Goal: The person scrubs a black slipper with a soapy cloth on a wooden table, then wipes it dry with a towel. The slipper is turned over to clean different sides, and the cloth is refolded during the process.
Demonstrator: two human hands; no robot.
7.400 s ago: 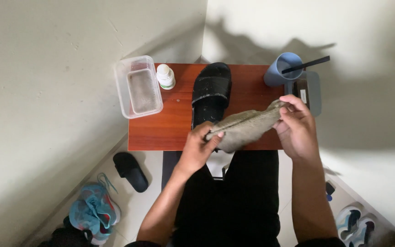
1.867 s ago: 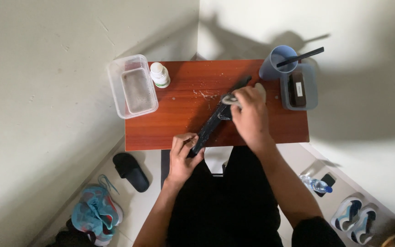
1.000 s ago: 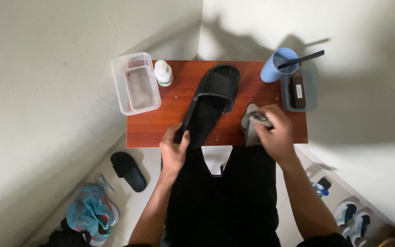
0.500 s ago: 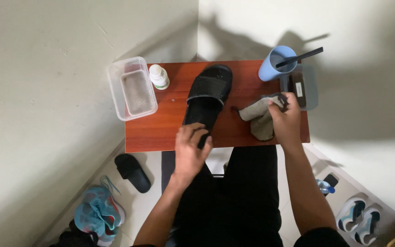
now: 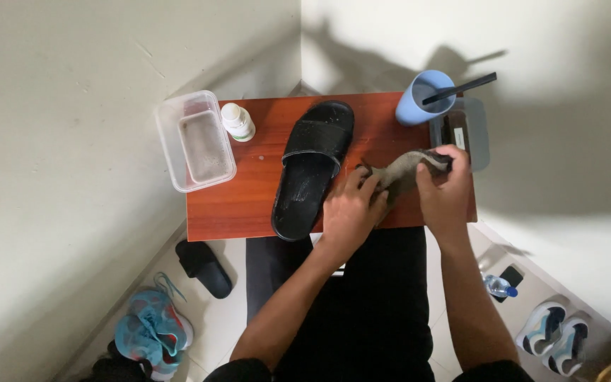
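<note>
Working over the red-brown counter (image 5: 249,205), you have the black slide sandal (image 5: 310,170) lying flat and untouched at centre. Both grips close on the grey cloth (image 5: 401,172) just right of it: left hand (image 5: 351,210) pinching one end, right hand (image 5: 445,189) the other. Blue cup (image 5: 422,99), clear tub (image 5: 196,141) and white bottle (image 5: 237,122) stand clear.

Small white bottle (image 5: 237,122) with a greenish label band, upright at the bench's (image 5: 249,205) far left, just beside a clear rectangular plastic container (image 5: 194,141), small plastic bottle with blue cap (image 5: 498,286) lying on the floor at right
</note>
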